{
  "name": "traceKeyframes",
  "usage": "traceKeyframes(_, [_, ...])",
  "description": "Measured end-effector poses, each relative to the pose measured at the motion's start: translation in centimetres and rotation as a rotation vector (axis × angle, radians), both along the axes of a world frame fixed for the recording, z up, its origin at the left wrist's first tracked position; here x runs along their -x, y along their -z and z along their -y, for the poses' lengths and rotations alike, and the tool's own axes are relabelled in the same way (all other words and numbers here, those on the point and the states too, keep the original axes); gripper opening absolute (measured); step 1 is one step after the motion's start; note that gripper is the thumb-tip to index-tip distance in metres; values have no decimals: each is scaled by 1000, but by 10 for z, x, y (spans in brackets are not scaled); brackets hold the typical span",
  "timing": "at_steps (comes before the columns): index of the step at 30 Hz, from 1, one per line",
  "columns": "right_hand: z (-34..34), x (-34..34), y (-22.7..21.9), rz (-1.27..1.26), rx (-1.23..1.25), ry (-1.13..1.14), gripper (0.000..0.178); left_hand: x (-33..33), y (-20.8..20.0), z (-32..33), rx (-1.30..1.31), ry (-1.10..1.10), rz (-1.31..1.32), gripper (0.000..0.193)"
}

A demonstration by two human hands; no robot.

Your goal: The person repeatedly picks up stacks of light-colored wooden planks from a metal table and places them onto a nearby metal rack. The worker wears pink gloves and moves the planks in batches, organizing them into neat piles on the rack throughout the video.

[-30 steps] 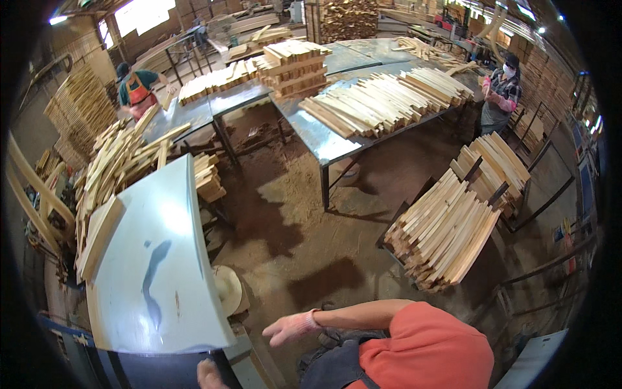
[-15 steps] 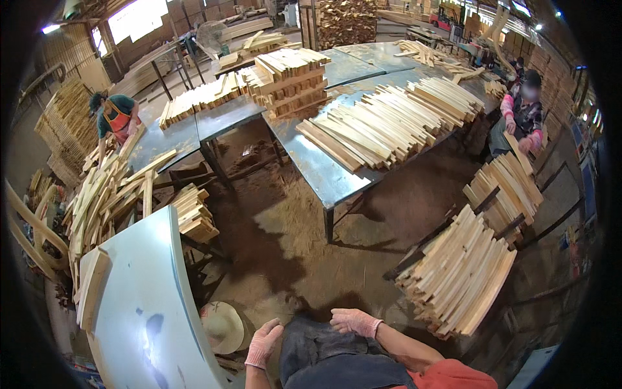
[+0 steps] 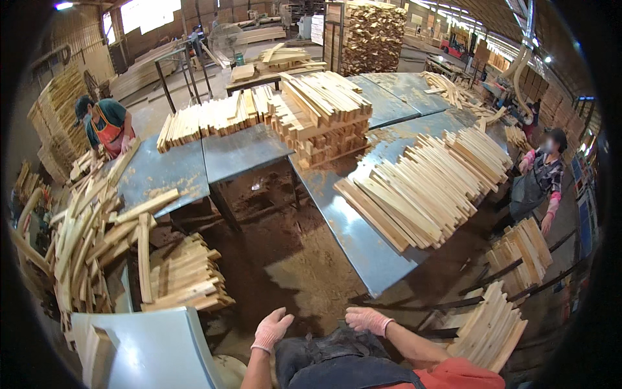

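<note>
My left hand, in a pale pink knit glove, is raised in front of my dark apron. Its fingers are slightly bent and apart, holding nothing. Opposite it, my right hand wears a matching glove. The fingers there are curled in, with nothing visible in them. Both hands are clear of the wood. Left of my left hand lies the pale blue-grey tabletop, with a short piece of wood at its left side. A stack of wooden strips rests on a rack beyond my right hand.
A metal table ahead carries a long row of wooden strips and a taller stack. Loose strips are heaped at left near one co-worker. Another co-worker stands at right beside racks.
My view has shifted upward and closer to the metal table. Both hands remain raised and apart. The co-worker at right has straightened and lowered an arm, no longer holding a strip.
</note>
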State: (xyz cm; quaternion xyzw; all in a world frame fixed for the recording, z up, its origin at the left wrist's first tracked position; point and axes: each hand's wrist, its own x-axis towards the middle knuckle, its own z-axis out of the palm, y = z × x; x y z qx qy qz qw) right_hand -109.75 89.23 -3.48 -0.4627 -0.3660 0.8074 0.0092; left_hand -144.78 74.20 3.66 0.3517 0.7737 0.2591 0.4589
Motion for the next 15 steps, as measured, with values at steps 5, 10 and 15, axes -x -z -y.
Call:
traceKeyframes(5, [-141, 86, 9, -56, -95, -178, 82, 61, -56, -130, -291, -108, 218, 61])
traceKeyframes(10, [-306, 190, -126, 23, -499, -337, 87, 124, -45, -226, -434, -221, 424, 56])
traceKeyframes(15, [-531, 257, -211, -145, -862, -175, 88, 200, -92, -412, -699, -102, 184, 59])
